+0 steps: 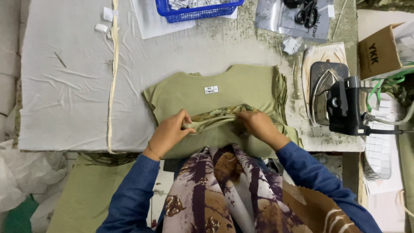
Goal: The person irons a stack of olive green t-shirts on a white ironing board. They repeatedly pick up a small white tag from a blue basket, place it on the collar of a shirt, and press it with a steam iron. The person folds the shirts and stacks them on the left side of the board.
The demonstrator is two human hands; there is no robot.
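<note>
A stack of olive-green fabric pieces (241, 88) lies on the padded work table (69, 86), with a small white label (211, 89) on top. My left hand (170, 129) pinches the near edge of the top olive piece, where a strip of camouflage-patterned fabric (215, 113) shows. My right hand (258, 125) grips the same folded edge from the right. Both hands rest on the stack close to the table's front edge.
An electric iron (332, 97) sits on a scorched pad to the right. A blue plastic basket (196, 8) and scissors (306, 11) lie at the back. A cardboard box (379, 51) stands far right. More olive fabric (86, 198) hangs below the table at left.
</note>
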